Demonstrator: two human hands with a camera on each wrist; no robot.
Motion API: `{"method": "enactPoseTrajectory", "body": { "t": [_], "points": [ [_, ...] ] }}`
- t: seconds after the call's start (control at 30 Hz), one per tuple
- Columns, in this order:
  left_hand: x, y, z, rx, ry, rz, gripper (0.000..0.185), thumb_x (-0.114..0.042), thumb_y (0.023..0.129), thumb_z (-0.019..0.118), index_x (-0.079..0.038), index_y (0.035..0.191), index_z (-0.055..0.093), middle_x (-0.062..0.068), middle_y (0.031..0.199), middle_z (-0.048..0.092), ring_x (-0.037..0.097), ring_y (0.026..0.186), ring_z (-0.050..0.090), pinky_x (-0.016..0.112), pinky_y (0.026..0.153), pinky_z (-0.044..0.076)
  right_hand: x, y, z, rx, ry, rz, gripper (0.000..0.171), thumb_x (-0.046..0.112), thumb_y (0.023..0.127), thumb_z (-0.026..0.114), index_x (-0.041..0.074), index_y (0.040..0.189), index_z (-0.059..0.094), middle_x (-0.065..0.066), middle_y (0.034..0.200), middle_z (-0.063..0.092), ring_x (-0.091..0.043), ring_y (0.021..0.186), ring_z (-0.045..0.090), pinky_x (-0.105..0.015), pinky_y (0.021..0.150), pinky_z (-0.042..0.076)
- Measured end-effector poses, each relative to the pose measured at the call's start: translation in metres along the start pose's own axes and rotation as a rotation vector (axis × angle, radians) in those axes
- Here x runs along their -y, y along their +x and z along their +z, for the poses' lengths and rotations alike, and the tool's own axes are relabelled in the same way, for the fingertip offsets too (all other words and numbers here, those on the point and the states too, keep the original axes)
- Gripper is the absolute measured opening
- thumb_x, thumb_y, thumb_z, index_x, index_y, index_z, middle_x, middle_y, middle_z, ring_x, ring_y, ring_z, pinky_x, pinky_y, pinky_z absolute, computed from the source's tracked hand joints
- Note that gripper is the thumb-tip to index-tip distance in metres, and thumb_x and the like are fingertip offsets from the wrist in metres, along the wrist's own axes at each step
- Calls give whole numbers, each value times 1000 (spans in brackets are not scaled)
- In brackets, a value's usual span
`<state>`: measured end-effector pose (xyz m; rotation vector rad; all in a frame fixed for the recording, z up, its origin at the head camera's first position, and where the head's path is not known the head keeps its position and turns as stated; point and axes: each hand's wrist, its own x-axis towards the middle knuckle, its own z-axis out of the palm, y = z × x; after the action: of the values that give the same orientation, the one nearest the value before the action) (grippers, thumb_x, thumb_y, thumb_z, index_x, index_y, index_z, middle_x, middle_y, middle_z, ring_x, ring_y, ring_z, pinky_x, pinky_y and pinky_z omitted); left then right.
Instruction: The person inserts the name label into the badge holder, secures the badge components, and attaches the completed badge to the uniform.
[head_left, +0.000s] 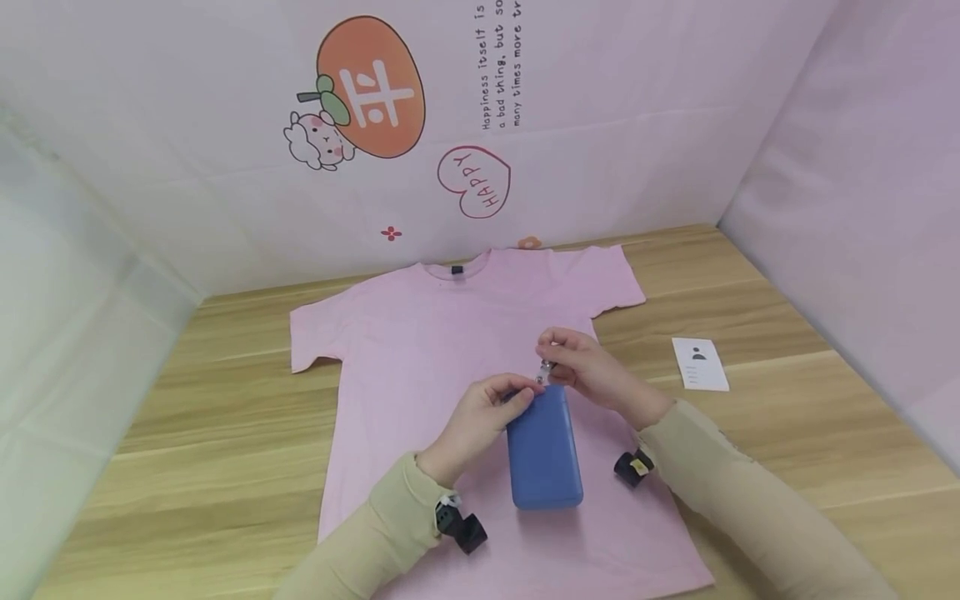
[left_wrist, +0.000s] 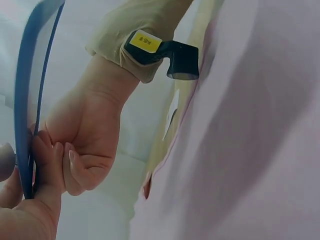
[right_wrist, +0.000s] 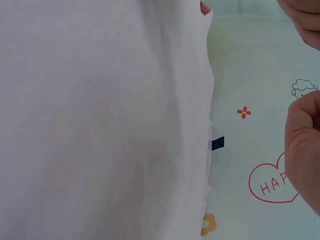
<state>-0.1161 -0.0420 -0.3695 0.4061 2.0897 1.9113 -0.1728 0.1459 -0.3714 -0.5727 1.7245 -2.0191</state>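
A blue badge holder [head_left: 544, 450] hangs over the pink T-shirt, its top edge pinched between the thumb and fingers of my left hand [head_left: 474, 421]. At that top edge is a short clear strap with metal snaps [head_left: 540, 377]. My right hand [head_left: 588, 368] pinches the upper end of this strap, where a small clip partly shows between the fingers. In the left wrist view the holder [left_wrist: 22, 100] appears edge-on as a thin blue frame. The right wrist view catches only parts of the hands at its right edge, with the holder out of sight.
The pink T-shirt [head_left: 420, 358] lies spread flat on the wooden table [head_left: 202, 433], collar towards the back. To the right lies a white card [head_left: 701, 365] with a printed figure. A printed curtain [head_left: 600, 108] hangs behind the table, and plain cloth walls stand at both sides.
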Motion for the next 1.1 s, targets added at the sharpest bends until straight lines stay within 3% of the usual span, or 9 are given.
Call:
{"method": "enactPoseTrajectory", "body": {
  "t": [0.2,0.37,0.63,0.8,0.97,1.1],
  "points": [
    [2,1,0,-46,-157,-84,26,-9,95,53,6,117,57,3,95,66,4,77,57,19,68,48,3,-1,-1,-54,16,-10,20,8,100,40,16,83,49,9,64,34,-5,53,30,-17,57,33],
    [3,3,1,-75,-218,-102,26,-5,93,55,6,117,56,-3,89,67,3,75,60,18,66,49,3,-2,-3,-70,12,-2,21,9,100,39,16,82,48,8,65,30,-8,53,25,-18,57,31],
    [0,3,-1,-69,-163,-87,27,-4,91,59,7,116,58,-1,88,69,3,74,60,19,67,48,4,-6,-6,-78,-19,12,18,11,100,41,17,85,47,9,65,34,-4,55,34,-18,62,39],
    [0,4,-6,-82,-117,-75,27,-3,89,61,7,114,60,7,95,71,3,76,60,20,71,47,6,-5,-9,-39,-26,-45,11,13,98,48,17,88,49,9,78,43,-3,69,47,-18,71,47],
    [1,6,-11,-92,-73,-102,29,-3,88,63,5,116,60,13,96,72,4,73,60,20,69,48,7,-2,-12,12,-30,-82,10,9,97,49,17,92,53,8,81,47,-4,74,49,-18,72,48],
    [3,8,-13,-95,-61,-118,28,-2,88,62,6,115,59,15,91,72,4,68,62,20,64,49,8,0,-13,-30,-135,-44,12,4,96,47,13,98,54,7,87,51,-5,79,52,-18,74,50]
  ]
}}
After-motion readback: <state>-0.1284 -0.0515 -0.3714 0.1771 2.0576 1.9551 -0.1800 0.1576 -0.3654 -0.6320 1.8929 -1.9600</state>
